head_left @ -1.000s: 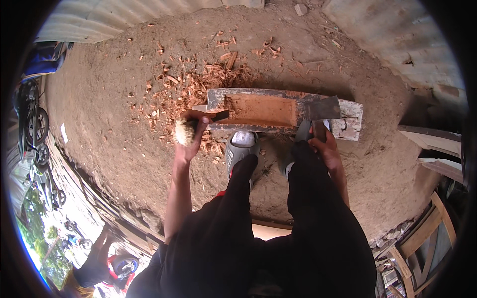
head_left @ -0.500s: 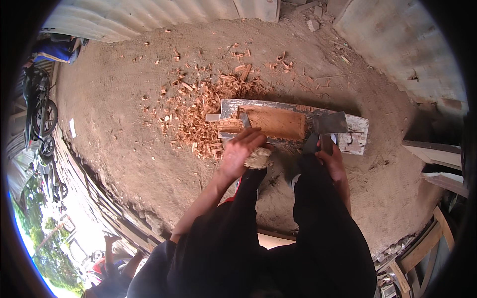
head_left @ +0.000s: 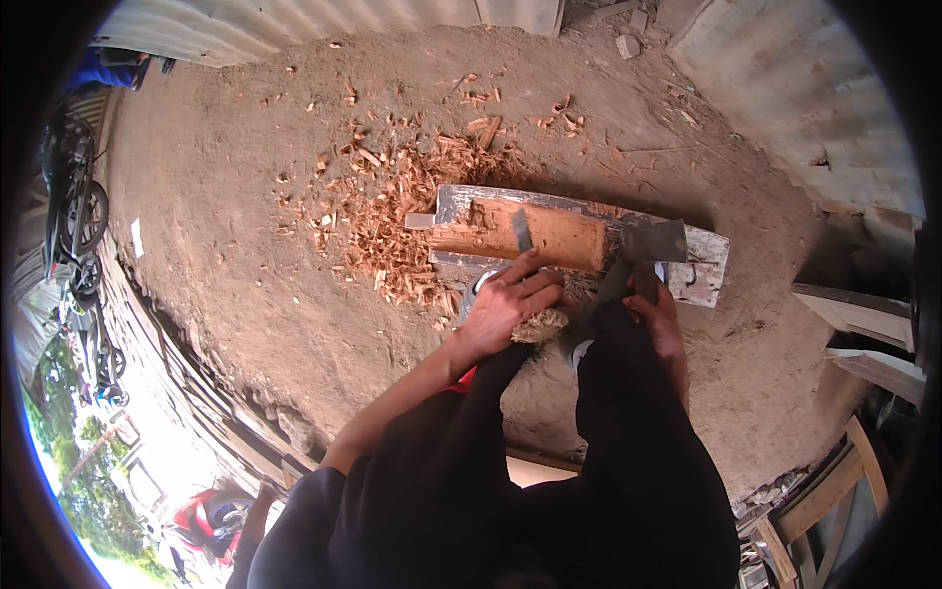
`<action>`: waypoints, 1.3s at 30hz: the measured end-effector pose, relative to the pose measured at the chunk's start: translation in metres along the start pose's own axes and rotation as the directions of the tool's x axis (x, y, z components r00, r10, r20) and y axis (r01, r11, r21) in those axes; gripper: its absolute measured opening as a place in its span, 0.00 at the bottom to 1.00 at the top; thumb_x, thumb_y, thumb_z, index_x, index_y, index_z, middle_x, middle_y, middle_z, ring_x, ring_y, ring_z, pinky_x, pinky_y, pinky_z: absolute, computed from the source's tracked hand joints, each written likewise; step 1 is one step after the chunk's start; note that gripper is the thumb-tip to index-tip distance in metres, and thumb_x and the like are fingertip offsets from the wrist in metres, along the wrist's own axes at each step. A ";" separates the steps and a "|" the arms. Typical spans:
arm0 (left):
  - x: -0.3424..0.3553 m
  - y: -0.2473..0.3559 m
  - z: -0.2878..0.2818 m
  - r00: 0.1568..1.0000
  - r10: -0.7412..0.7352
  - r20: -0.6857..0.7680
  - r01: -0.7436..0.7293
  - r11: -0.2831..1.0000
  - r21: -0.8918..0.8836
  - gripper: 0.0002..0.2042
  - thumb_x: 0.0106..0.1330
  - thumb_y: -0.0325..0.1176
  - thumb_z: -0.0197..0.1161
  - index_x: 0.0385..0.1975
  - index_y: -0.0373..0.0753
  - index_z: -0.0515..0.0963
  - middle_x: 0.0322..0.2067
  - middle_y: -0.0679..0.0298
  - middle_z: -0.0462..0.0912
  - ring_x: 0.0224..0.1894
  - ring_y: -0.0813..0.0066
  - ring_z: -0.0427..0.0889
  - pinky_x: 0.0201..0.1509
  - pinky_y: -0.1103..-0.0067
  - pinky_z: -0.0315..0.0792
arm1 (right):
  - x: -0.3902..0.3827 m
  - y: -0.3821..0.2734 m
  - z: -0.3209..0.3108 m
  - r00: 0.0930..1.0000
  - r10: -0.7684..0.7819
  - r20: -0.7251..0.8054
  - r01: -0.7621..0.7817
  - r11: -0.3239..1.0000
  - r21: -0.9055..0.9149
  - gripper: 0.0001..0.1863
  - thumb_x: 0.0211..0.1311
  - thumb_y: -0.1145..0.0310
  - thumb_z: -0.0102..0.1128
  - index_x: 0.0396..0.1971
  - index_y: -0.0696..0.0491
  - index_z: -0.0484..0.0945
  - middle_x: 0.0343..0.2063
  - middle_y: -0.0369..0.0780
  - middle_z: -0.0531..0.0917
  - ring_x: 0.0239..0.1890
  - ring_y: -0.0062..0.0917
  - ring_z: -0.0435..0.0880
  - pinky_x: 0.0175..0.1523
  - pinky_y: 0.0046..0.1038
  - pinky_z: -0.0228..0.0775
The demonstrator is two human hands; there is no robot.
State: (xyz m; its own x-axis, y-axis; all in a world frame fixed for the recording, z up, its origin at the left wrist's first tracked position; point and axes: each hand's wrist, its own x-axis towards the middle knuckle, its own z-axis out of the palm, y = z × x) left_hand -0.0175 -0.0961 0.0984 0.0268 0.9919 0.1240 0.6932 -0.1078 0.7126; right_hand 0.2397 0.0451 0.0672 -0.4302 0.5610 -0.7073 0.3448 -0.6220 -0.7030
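Note:
My left hand (head_left: 512,302) is wrapped round a chisel (head_left: 522,232), whose flat metal blade lies over the recess in a wooden block. The chisel's frayed, mushroomed handle end (head_left: 541,326) sticks out on the near side of my fingers. The block (head_left: 579,240) is long, with weathered grey-white edges and a fresh orange-brown hollow cut into it. At the block's right part, my right hand (head_left: 659,319) grips the handle of a hammer (head_left: 654,241) with a dark, blocky head. The head hovers over or rests on the block; I cannot tell which.
Reddish wood shavings (head_left: 402,250) lie heaped on the dirt floor left of the block. Corrugated metal sheets (head_left: 324,27) border the far side. Motorbikes (head_left: 86,216) stand at the left, and wooden boards (head_left: 854,314) at the right. Part of another person (head_left: 106,71) shows far left.
My left hand has moved right with the chisel, whose blade has gone from the hollow's left end toward its middle. My right hand and the hammer have hardly moved.

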 end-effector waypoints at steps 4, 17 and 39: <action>-0.010 -0.006 0.002 0.993 -0.099 0.059 0.103 0.992 -0.068 0.19 0.47 0.28 0.60 0.43 0.42 0.78 0.47 0.62 0.81 0.62 0.55 0.75 0.74 0.60 0.64 | 0.001 0.002 -0.005 1.000 0.002 0.020 -0.002 1.000 -0.007 0.18 0.58 0.72 0.63 0.48 0.53 0.72 0.21 0.31 0.73 0.19 0.14 0.71 0.18 0.20 0.60; -0.012 -0.015 0.007 0.991 -0.053 -0.119 0.011 0.943 -0.333 0.14 0.66 0.35 0.63 0.48 0.37 0.79 0.44 0.58 0.85 0.53 0.61 0.82 0.66 0.66 0.72 | -0.001 -0.002 -0.002 1.000 -0.019 0.023 0.019 1.000 0.008 0.17 0.58 0.73 0.63 0.47 0.53 0.72 0.22 0.31 0.73 0.20 0.14 0.72 0.18 0.19 0.61; -0.046 -0.038 -0.062 0.440 -0.759 -0.480 0.261 0.619 -0.740 0.10 0.75 0.38 0.60 0.39 0.37 0.75 0.35 0.58 0.83 0.43 0.68 0.83 0.55 0.67 0.75 | 0.004 0.007 -0.008 1.000 0.004 0.019 -0.004 1.000 -0.011 0.15 0.59 0.72 0.63 0.46 0.52 0.73 0.24 0.31 0.74 0.21 0.13 0.72 0.18 0.19 0.61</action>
State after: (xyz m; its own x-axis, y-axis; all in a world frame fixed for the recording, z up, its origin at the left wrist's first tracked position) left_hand -0.0900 -0.1415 0.1088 -0.8597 0.4867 -0.1549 -0.0968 0.1426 0.9850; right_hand 0.2473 0.0478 0.0585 -0.4445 0.5481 -0.7085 0.3553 -0.6182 -0.7011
